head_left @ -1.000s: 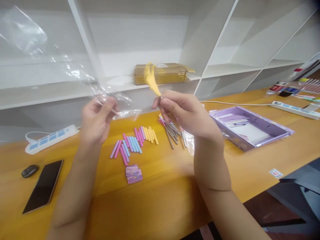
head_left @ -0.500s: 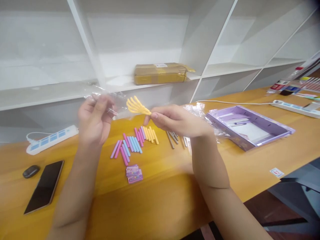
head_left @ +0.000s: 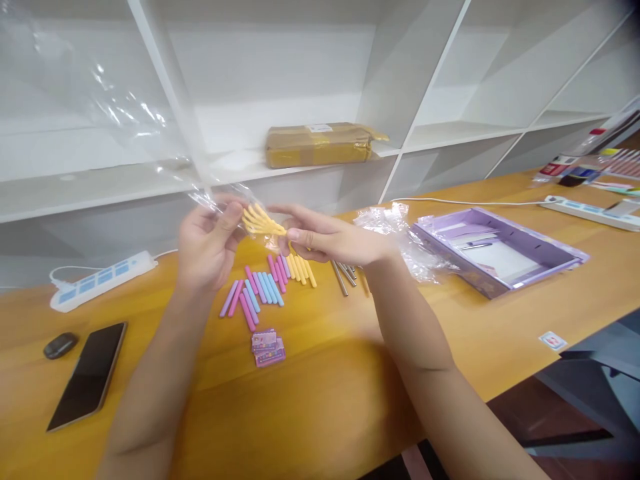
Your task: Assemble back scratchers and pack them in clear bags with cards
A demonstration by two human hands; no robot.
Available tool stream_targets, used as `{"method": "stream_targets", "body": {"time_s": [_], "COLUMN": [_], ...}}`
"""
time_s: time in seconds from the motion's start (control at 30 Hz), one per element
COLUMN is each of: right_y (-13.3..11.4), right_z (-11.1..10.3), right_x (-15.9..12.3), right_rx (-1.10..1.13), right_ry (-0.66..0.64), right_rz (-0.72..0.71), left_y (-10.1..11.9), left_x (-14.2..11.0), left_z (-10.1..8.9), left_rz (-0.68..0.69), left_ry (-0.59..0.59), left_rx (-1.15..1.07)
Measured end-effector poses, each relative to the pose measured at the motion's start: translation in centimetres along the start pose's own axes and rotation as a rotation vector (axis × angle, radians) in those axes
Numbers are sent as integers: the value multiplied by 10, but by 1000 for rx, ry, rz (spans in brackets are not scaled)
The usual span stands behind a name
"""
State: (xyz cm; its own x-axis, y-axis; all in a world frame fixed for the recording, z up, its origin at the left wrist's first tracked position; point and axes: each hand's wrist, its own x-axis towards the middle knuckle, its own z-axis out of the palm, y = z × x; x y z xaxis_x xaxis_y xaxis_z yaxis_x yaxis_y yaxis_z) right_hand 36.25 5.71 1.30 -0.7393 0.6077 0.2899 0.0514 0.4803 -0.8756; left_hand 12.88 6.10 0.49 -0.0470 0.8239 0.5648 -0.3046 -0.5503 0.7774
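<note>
My left hand is closed on the lower end of a clear plastic bag, which rises up and to the left. My right hand pinches a small yellow hand-shaped plastic piece and holds its fingers at the bag's mouth, right beside my left thumb. Below both hands, on the wooden table, lie a row of pink, blue and yellow sticks and several grey metal rods.
A small pink printed packet lies nearer to me. A phone and a dark mouse sit at the left by a power strip. A purple tray and crumpled plastic lie at the right. White shelves behind hold a brown parcel.
My right hand has brought the yellow piece down from pointing upward and leftward to the bag's mouth. My left hand has lifted the bag, which now spreads up to the left.
</note>
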Motion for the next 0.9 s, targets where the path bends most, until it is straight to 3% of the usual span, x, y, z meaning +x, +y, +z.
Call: {"method": "stream_targets", "body": {"time_s": [0.13, 0.37, 0.47, 0.63, 0.77, 0.9], "right_y": [7, 15, 12, -2, -4, 0], "right_z": [3, 13, 9, -14, -26, -23], "right_x": [6, 16, 14, -2, -7, -4], "right_rx": [179, 196, 82, -284, -430, -445], "right_ry": [44, 133, 131, 22, 48, 54], "right_rz": [-11, -30, -20, 181, 176, 155], "left_y": [-2, -10, -10, 1, 4, -3], "left_x": [-1, -8, -5, 12, 19, 15], "left_z": [0, 11, 9, -14, -26, -17], "left_rz": [-19, -86, -22, 121, 119, 48], "left_ry": [-48, -85, -8, 145, 138, 117], "left_rx": [-40, 11, 1, -9, -2, -12]}}
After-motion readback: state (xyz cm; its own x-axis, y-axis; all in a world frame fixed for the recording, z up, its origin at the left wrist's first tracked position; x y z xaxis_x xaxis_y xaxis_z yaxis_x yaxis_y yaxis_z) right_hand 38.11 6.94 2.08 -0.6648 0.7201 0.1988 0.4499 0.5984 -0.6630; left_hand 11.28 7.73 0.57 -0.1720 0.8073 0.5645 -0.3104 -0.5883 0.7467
